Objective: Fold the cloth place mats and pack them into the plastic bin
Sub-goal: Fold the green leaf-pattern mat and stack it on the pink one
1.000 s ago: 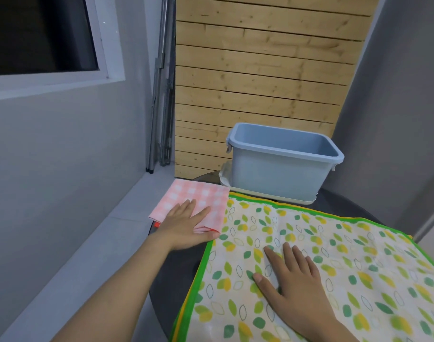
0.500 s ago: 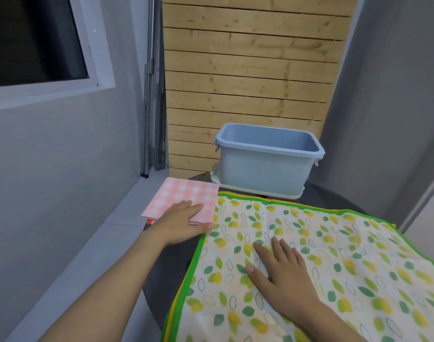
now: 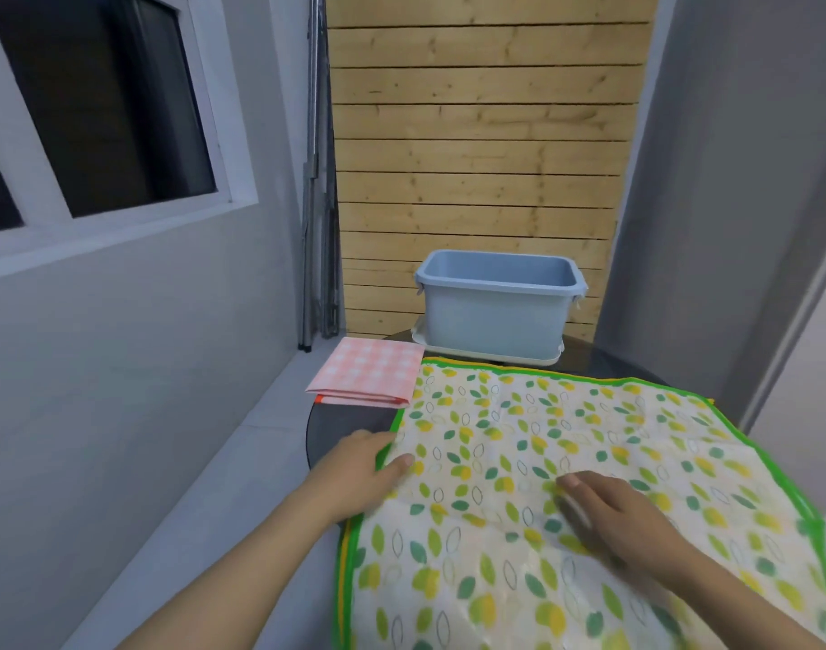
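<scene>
While the right hand point(image 3: 622, 518) lies flat, the left hand point(image 3: 354, 466) pinches the leaf-print mat point(image 3: 565, 443).

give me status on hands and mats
Left hand grips leaf mat edge; right hand flat on it. Pink mat folded. Bin unobstructed.

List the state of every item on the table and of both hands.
pink checked mat: folded, lying flat beside the leaf mat
leaf-print mat: unfolded, spread over the table
plastic bin: upright, open, nothing visible inside
left hand: thumb on the leaf mat's left edge
right hand: resting on the leaf mat, blurred
</scene>
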`<state>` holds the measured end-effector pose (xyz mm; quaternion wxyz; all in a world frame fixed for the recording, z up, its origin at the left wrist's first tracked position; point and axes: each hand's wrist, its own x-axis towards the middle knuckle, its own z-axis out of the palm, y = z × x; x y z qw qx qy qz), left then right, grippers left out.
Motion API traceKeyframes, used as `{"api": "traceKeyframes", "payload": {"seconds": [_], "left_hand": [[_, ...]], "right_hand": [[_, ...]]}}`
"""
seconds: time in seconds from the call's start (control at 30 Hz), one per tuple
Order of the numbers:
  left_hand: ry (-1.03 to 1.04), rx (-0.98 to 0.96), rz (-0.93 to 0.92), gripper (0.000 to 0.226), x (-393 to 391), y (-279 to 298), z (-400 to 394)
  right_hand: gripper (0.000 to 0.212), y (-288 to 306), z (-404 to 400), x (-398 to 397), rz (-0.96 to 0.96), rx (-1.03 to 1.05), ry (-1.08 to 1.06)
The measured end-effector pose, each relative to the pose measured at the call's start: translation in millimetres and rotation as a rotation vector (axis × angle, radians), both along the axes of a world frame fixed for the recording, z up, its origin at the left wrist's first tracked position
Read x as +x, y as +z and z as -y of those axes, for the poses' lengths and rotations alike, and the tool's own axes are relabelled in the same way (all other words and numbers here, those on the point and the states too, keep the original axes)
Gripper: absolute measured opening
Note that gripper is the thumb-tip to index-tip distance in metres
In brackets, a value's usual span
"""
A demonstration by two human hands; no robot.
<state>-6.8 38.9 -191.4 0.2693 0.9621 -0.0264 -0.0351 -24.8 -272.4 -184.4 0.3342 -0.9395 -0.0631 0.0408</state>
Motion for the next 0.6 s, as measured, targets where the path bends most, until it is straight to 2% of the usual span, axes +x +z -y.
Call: {"api": "traceKeyframes", "payload": {"seconds": [0.1,0.17,0.3,0.4,0.47,0.6], "left_hand": [[0.07,-0.13,-0.017,0.056,-19.7,-0.4,-2.3],[0.104,-0.146,-0.015,0.057,-29.4,-3.1,-3.3],[0.169,-0.128,0.021,0.049,-44.1,-5.3,-1.5],[0.206,-0.124,0.05,0.044,-50.4,-4.3,-1.3],[0.235,-0.095,0.061,0.048,-53.1,-4.3,-0.4],[0.316,-0.065,0.068,0.063,-56.3,-4.8,5.5]], "right_hand": [[0.038,-2.0,30.7,-5.5,0.005,-0.138,-0.069],[0.036,-6.4,52.4,-4.6,0.013,-0.236,-0.139],[0.043,-17.3,86.4,-4.9,-0.015,-0.279,-0.282],[0.058,-26.3,102.7,-10.0,-0.028,-0.314,-0.358],[0.068,-25.7,108.5,-16.5,-0.04,-0.276,-0.397],[0.082,-18.0,120.2,-30.2,-0.113,-0.03,-0.486]]}}
